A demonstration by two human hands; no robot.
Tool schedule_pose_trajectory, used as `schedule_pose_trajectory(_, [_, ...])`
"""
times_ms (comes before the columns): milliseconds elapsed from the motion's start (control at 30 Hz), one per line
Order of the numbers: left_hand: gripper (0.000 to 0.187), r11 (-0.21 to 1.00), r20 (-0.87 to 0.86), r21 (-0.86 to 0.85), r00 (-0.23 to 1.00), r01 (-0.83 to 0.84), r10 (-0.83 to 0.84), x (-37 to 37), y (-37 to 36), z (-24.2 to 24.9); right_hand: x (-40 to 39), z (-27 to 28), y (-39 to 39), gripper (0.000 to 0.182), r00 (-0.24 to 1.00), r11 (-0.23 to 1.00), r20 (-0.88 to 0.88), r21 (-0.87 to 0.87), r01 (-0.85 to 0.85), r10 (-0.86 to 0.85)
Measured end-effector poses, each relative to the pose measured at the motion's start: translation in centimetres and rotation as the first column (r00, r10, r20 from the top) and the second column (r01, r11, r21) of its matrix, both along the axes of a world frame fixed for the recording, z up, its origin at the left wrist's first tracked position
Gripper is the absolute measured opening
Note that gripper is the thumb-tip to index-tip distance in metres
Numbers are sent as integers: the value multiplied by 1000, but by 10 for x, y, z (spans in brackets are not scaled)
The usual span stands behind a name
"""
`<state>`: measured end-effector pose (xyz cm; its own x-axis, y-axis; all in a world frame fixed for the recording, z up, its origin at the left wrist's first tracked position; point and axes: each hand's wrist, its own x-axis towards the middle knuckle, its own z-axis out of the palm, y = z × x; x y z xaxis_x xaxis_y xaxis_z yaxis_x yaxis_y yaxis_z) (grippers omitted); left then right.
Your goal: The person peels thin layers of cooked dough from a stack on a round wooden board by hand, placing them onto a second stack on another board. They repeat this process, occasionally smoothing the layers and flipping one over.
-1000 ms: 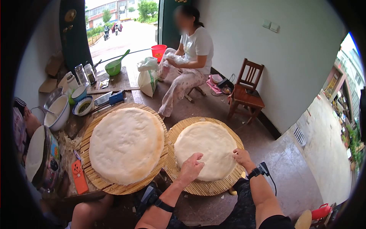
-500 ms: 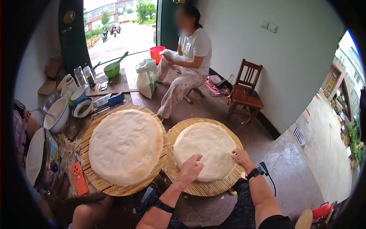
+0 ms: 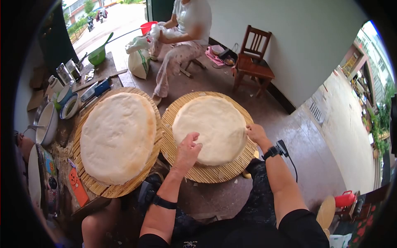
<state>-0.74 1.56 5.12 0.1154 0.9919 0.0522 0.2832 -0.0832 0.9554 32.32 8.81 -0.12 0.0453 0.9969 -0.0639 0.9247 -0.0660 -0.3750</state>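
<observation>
A round, pale, flat dough (image 3: 210,128) lies on a round slatted mat (image 3: 173,109) in front of me. My left hand (image 3: 189,151) is over the dough's lower left edge, its fingers curled but apart, with nothing in them. At the dough's right edge, my right hand (image 3: 255,134) has its fingertips pressed together on the rim; a bit of the edge seems pinched there. A second, larger dough round (image 3: 118,138) rests on another slatted mat (image 3: 89,182) to the left, and neither hand touches it.
A seated person (image 3: 186,37) in a white top handles clear plastic beside a sack (image 3: 139,63). A wooden chair (image 3: 254,66) stands by the wall. Bowls, a green ladle (image 3: 97,56), an orange phone (image 3: 78,190) and a pan (image 3: 36,177) are at the left.
The view has tilted down and shifted right. My right hand is now against the dough's right edge, and my left hand stays over its lower left part.
</observation>
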Motion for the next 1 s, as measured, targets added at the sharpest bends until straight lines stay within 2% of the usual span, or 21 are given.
schedule_pose_trajectory(100, [40,997,26,-77,1000,16,-14,-2,0,7,12,-7,4,32,994,995,-50,17,102,-101])
schedule_pose_trajectory(167, [41,998,9,-63,1000,19,-18,-3,1,2,17,-12,8,34,973,985,-159,-79,155,-166])
schedule_pose_trajectory(200, [42,999,-11,-37,1000,3,-4,-3,2,1,17,-9,5,33,899,944,-316,-229,237,-302])
schedule_pose_trajectory(233, [42,999,-11,-37,1000,11,-11,-2,3,1,17,-7,4,33,897,942,-316,-229,244,-309])
schedule_pose_trajectory(300, [42,1000,8,-30,1000,2,-2,-3,3,-1,19,-7,4,29,809,901,-446,-373,220,-382])
schedule_pose_trajectory(433, [42,997,-13,-70,1000,-23,23,-4,5,-7,17,-9,3,26,766,902,-518,-392,182,-380])
schedule_pose_trajectory(500, [44,983,54,-117,988,-139,146,-5,9,-14,14,-6,3,28,764,897,-516,-402,184,-387])
schedule_pose_trajectory(533, [44,983,50,-117,988,-142,149,-4,10,-16,13,-5,3,28,763,898,-518,-403,179,-385])
schedule_pose_trajectory(567, [45,957,294,-209,920,-202,258,-2,11,-11,13,-6,4,28,756,898,-521,-390,202,-396])
schedule_pose_trajectory(600, [46,920,502,-309,781,-239,372,-3,11,-7,11,-9,6,27,748,899,-526,-380,218,-404])
schedule_pose_trajectory(633, [46,915,488,-309,782,-260,388,-6,10,-8,9,-11,8,27,747,901,-536,-387,196,-393])
schedule_pose_trajectory(700, [46,870,454,-415,768,-267,452,-13,11,-25,11,-13,12,26,720,889,-544,-395,233,-430])
schedule_pose_trajectory(733, [37,863,438,-445,783,-238,442,-18,17,-48,10,-13,13,26,719,890,-551,-401,215,-423])
schedule_pose_trajectory(833, [34,810,321,-516,814,-279,484,-11,8,-39,9,-8,15,25,751,889,-510,-399,225,-419])
schedule_pose_trajectory(867, [33,845,420,-476,780,-246,464,-12,11,-57,10,-10,16,25,761,890,-501,-399,219,-412])
schedule_pose_trajectory(900, [33,842,411,-475,781,-256,469,-13,12,-62,10,-12,17,25,771,892,-492,-399,214,-405])
schedule_pose_trajectory(967, [34,727,215,-565,782,-390,586,-14,14,-69,11,-15,19,25,776,896,-493,-393,206,-394])
schedule_pose_trajectory(1000, [34,727,210,-562,782,-395,587,-15,15,-71,12,-16,19,26,782,899,-487,-385,207,-388])
